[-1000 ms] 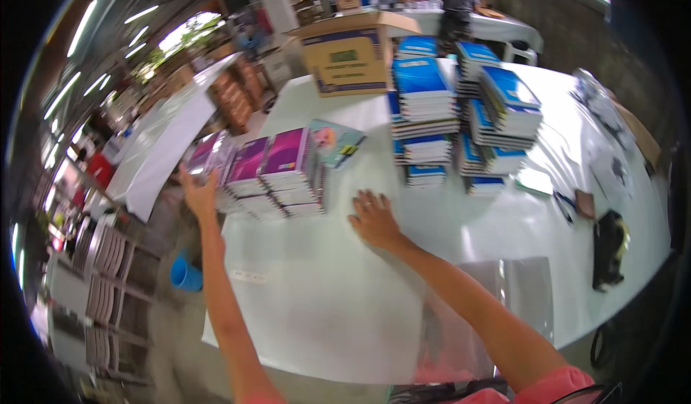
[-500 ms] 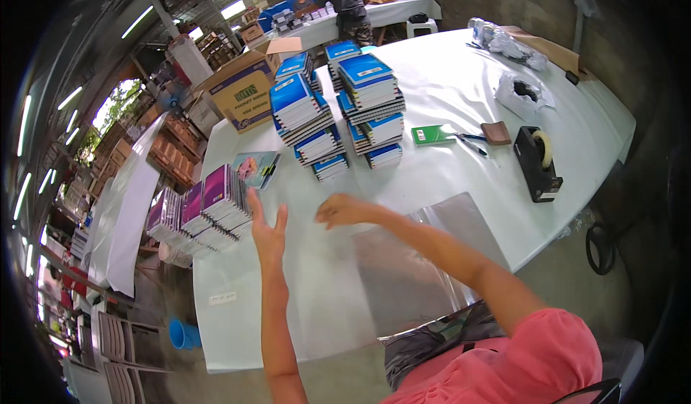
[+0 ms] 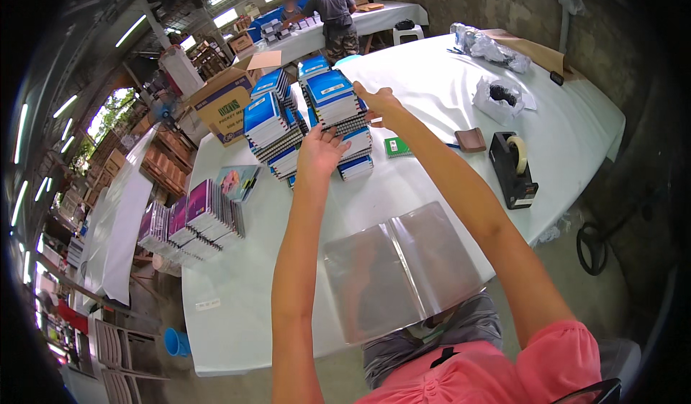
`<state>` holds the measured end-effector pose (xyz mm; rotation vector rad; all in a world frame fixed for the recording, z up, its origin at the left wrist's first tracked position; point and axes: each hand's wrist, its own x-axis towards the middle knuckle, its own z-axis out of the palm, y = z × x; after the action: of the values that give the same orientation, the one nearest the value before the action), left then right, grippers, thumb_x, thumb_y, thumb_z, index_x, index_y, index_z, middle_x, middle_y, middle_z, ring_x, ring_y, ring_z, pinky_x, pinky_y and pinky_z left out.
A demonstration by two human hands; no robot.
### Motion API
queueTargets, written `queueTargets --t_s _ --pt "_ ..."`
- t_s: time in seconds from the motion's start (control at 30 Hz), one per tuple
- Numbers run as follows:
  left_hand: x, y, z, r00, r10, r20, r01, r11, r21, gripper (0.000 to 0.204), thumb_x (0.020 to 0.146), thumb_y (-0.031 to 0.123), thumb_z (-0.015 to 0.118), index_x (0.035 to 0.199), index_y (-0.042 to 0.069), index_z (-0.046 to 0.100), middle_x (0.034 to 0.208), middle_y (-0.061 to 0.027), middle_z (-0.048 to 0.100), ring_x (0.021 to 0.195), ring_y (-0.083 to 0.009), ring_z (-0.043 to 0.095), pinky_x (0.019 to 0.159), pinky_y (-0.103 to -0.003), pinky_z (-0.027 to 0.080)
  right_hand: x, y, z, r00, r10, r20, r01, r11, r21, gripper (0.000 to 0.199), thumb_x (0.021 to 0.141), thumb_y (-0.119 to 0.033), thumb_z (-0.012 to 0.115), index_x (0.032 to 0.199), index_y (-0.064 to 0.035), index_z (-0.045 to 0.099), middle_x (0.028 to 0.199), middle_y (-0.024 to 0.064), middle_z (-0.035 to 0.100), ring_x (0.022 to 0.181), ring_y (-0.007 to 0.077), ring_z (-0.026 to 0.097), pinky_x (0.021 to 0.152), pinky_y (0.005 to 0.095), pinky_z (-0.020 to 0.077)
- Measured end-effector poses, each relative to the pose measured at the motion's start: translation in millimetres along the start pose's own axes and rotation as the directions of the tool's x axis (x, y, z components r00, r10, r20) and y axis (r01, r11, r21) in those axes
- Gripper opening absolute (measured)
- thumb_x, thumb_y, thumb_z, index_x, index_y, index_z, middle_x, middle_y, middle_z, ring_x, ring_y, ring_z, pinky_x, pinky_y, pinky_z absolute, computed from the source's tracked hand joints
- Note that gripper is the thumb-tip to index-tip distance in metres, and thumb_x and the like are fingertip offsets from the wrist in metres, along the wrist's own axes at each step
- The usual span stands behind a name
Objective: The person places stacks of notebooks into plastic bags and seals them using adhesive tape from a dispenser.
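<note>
Both hands are on the blue notebook stack (image 3: pixel 338 105) at upper centre of the frame: left hand (image 3: pixel 320 152) spread flat against its near face, right hand (image 3: pixel 378 101) cupped on the far top edge, neither pinching anything yet. To lift well, grip only the top few books from both sides and keep them level so the leaning stack beside it (image 3: pixel 268 127) isn't knocked. The clear plastic sleeve (image 3: pixel 399 271) lies open on the counter (image 3: pixel 432 188) at lower centre.
</note>
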<state>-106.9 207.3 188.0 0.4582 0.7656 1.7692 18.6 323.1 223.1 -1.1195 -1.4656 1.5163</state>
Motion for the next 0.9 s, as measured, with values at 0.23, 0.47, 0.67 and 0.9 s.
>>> queueTargets --t_s 0.23,0.47,0.67,0.9 --pt "5.9 3.1 11.2 0.998 -0.056 0.025 0.059 0.991 -0.119 0.047 0.100 0.024 0.034 0.138 -0.003 0.030 0.150 -0.0220 0.025 0.140 -0.0441 0.019 0.113 -0.061 0.015 11.0 9.5 -8.3 1.000 -0.016 0.011 0.016 1.000 -0.019 0.100 0.080 -0.067 0.061 0.133 0.0107 0.027 0.104 0.0200 0.057 0.089 0.0259 0.058 0.073 0.0473 0.0531" --pt "-36.8 11.8 -89.1 0.924 0.332 -0.188 -0.298 0.936 0.190 0.051 0.099 0.020 0.038 0.146 0.004 0.026 0.153 -0.0158 0.028 0.140 -0.0349 0.027 0.109 -0.056 0.028 30.3 86.5 -58.6 0.990 -0.137 0.013 0.135 0.986 0.094 0.083 0.087 -0.075 0.038 0.115 0.0024 0.054 0.111 0.0172 0.057 0.109 0.0291 0.054 0.090 0.0498 0.0451" --pt "-11.9 49.0 -247.4 0.836 0.458 -0.304 -0.321 0.856 0.405 0.064 0.096 0.042 0.045 0.148 0.008 0.029 0.156 -0.0092 0.022 0.141 -0.0244 0.023 0.113 -0.048 0.019 57.9 160.7 -56.8 0.993 -0.085 0.079 0.077 0.992 0.098 0.098 0.087 -0.078 0.023 0.130 0.0051 0.051 0.135 0.0181 0.051 0.128 0.0322 0.045 0.105 0.0462 0.0359" --pt "94.3 45.5 -300.0 0.903 0.312 -0.296 -0.259 0.944 0.206 0.055 0.097 0.048 0.032 0.139 0.013 0.043 0.137 -0.0056 0.047 0.123 -0.0208 0.044 0.108 -0.037 0.028 110.4 201.1 -7.3 0.979 -0.026 0.203 -0.035 0.956 0.291 0.101 0.086 -0.079 0.023 0.145 0.0024 0.032 0.151 0.0162 0.034 0.139 0.0277 0.031 0.113 0.0425 0.0240"
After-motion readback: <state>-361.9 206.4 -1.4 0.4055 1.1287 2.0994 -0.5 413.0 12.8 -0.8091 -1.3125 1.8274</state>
